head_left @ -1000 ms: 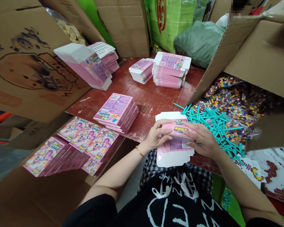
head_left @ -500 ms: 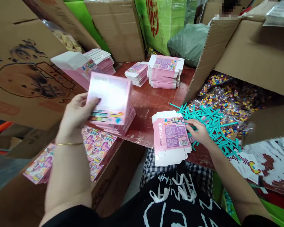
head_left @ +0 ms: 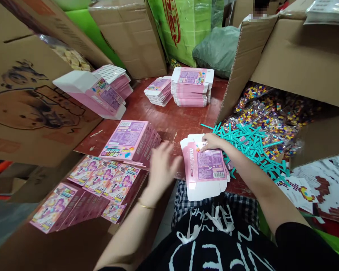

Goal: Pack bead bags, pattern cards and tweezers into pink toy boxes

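A stack of flat pink carton blanks [head_left: 205,171] lies at the near edge of the red table [head_left: 169,116]. My right hand [head_left: 213,142] rests on the far end of the top blank, fingers curled over its flap. My left hand [head_left: 162,165] hovers between that stack and a pile of finished pink boxes [head_left: 131,140]; it is blurred by motion and holds nothing that I can see. Its fingers look spread. A heap of teal plastic sticks [head_left: 250,145] lies just right of my right hand.
Finished boxes [head_left: 101,177] fill a cardboard carton at the lower left. More stacks of blanks [head_left: 192,86] stand at the table's far side, and a half-formed box [head_left: 86,90] at the left. An open carton of bagged coloured beads [head_left: 274,113] is on the right. Cardboard boxes surround the table.
My left hand carried a finished pink box to the left, set it on the pile and has come back toward the blanks. My right hand moved from the teal sticks onto the top blank.
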Demonstrator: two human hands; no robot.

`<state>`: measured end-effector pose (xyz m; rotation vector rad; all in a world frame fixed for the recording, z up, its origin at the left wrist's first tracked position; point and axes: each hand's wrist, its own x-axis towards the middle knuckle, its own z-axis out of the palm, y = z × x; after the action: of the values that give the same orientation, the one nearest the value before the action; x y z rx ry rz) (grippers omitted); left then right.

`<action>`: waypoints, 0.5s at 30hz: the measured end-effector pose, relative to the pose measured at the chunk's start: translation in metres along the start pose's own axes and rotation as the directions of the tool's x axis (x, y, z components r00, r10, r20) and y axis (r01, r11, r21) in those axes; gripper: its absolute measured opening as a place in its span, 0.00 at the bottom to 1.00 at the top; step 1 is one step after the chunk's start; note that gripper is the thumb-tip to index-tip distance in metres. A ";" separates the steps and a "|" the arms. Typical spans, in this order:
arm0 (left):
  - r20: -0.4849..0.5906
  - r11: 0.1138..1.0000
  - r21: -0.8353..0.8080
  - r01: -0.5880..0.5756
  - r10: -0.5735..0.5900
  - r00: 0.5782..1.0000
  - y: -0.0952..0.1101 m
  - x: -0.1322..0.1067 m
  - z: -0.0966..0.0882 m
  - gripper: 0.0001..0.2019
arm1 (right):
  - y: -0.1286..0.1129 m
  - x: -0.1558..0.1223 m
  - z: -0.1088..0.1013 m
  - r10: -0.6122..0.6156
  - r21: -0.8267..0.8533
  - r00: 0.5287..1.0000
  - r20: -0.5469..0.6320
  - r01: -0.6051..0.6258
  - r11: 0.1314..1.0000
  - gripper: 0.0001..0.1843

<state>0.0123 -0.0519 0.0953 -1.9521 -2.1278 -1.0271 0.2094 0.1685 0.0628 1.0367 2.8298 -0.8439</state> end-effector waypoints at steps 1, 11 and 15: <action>0.112 1.000 -0.022 0.021 -0.018 0.994 0.025 -0.010 0.018 0.26 | -0.001 -0.007 -0.006 -0.052 0.098 0.999 -0.018 0.053 0.994 0.21; 0.593 0.340 -0.763 0.550 0.028 0.805 0.103 -0.018 0.002 0.16 | -0.083 -0.156 -0.051 -0.218 0.024 0.412 -0.885 0.508 0.861 0.08; 0.591 0.229 -0.790 0.569 0.033 0.806 0.104 -0.036 0.017 0.17 | -0.071 -0.189 -0.009 0.122 0.253 0.432 -0.894 0.260 0.932 0.28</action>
<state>0.1201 -0.0777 0.1081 -2.4630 -2.3882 -2.7445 0.3157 0.0158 0.1409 1.9508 3.6746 -1.0767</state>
